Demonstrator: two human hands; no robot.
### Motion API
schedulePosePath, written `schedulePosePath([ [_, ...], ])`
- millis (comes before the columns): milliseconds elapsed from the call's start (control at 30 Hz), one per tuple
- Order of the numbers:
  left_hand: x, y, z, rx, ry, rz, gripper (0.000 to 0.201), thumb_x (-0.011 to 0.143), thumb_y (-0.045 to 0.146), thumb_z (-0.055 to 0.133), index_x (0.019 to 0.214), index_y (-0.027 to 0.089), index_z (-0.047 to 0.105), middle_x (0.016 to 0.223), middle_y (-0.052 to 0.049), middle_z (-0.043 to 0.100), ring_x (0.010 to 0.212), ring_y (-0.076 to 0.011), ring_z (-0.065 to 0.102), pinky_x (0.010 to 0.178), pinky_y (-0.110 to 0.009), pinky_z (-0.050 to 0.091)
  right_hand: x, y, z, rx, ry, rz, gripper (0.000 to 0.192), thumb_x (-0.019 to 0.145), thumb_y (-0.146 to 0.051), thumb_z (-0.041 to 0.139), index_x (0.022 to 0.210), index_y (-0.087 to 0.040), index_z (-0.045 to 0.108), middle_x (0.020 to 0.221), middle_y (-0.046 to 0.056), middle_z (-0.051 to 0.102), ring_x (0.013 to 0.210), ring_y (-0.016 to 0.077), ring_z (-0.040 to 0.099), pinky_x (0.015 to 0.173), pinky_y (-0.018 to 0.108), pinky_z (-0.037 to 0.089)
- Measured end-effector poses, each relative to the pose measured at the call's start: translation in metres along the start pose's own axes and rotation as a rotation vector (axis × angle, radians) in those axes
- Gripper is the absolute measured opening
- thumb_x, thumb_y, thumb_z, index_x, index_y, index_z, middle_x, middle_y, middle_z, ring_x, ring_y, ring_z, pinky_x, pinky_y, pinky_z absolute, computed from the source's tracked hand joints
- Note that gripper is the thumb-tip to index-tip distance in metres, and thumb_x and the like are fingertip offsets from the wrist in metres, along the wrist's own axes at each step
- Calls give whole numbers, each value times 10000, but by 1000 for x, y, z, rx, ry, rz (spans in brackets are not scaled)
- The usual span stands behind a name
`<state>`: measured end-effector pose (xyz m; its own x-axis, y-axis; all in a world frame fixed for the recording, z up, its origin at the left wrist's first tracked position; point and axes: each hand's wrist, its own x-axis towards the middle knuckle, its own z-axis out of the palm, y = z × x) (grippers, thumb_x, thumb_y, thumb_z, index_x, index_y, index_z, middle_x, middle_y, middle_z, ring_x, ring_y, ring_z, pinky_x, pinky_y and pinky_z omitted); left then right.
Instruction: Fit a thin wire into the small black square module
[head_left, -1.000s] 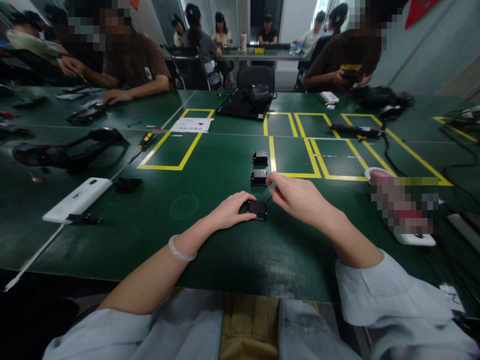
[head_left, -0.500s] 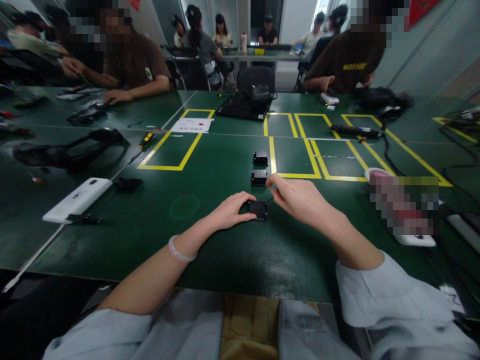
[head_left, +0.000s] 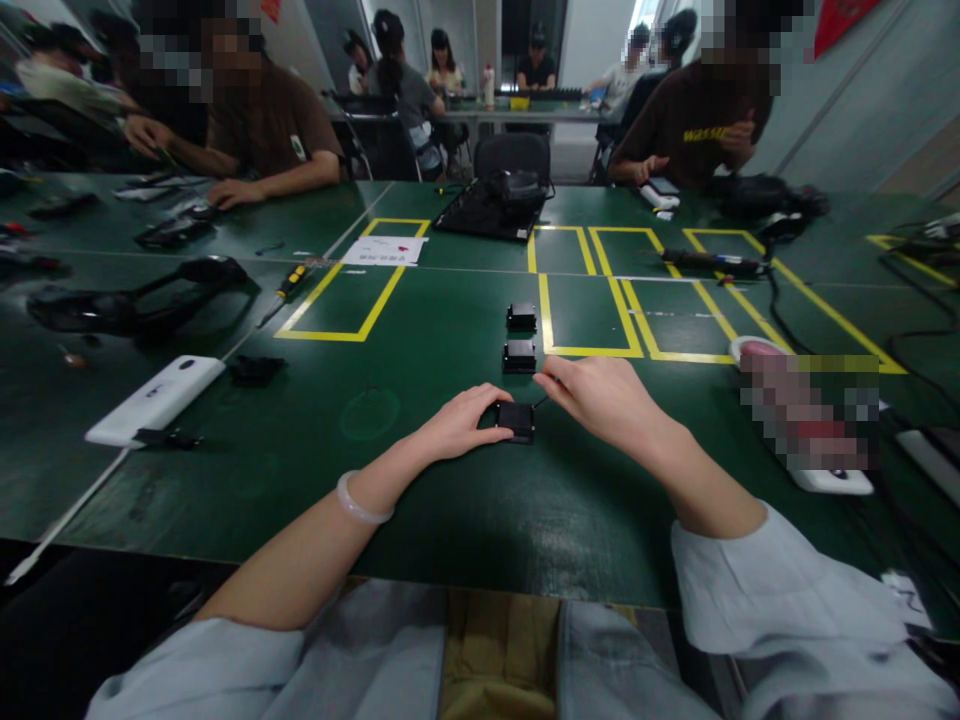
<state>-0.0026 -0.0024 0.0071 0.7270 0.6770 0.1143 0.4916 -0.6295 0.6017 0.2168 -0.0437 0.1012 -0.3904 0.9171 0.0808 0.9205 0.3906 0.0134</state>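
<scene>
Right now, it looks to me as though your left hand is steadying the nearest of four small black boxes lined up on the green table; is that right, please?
Not quite: there are three small black boxes, not four. The head view shows the left hand steadying the nearest box, with a middle box and a far box lined up beyond it on the green table.

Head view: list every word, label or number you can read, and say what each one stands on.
No text reads clearly.
Yellow lettering on the brown T-shirt of the person at the far right: too blurred to quote.
White sheet with red marks on the green table: print too small.
White device at left: small mark, unreadable.
</scene>
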Motion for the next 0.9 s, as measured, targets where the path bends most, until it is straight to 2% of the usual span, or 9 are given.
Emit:
schedulePosePath([
  [133, 0, 0, 0, -5, 7, 6, 374, 875, 447, 616, 1154, 202, 570, 1077, -72, 602, 987, -242, 580, 863, -354, 460, 1, 1, 2, 15, 18, 9, 295, 982, -316, 313, 1087, -190, 558, 798, 57, 707, 665, 190, 631, 530, 276, 213],
  [267, 0, 1, 0, 15, 2, 3, 372, 877, 452, 613, 1146, 200, 563, 1074, -72, 599, 988, -244, 577, 860, -353, 461, -2, 3, 6, 107, 74, -45, 293, 952, -275, 342, 1189, -181, 486, 834, 42, 699, 652, 175, 612, 536, 269, 245],
  [500, 0, 0, 0, 13, -6, 10, 381, 881, 449, 608, 1162, 197, 557, 1101, -79, 597, 1019, -246, 573, 886, -362, 457, -4, 2, 3, 201, 70, -107, 216, 918, -224, 380, 1087, -184, 508, 910, 53, 687, 703, 155, 598, 564, 259, 268],
  [600, 0, 0, 0, 8, -1, 6, 378, 879, 452, 609, 1156, 199, 561, 1094, -77, 600, 1018, -248, 573, 877, -358, 458, -3, 2, 1, 192, 61, -96, 201, 949, -280, 369, 1044, -192, 523, 861, 43, 688, 676, 155, 592, 556, 259, 254],
  [733, 0, 1, 0, -3, -2, 1, 379, 879, 457, 606, 1155, 200, 564, 1082, -75, 605, 1004, -247, 579, 868, -357, 459, -1, 1, 2, 90, 19, -55, 292, 981, -383, 340, 986, -191, 560, 758, 50, 682, 650, 174, 600, 550, 267, 234],
  [900, 0, 1, 0, -7, 0, -3, 379, 874, 458, 607, 1151, 202, 572, 1105, -83, 605, 1029, -256, 576, 886, -370, 458, 0, 2, 4, 96, 31, -39, 272, 974, -304, 329, 1091, -182, 542, 805, 53, 696, 659, 173, 609, 544, 266, 240],
])
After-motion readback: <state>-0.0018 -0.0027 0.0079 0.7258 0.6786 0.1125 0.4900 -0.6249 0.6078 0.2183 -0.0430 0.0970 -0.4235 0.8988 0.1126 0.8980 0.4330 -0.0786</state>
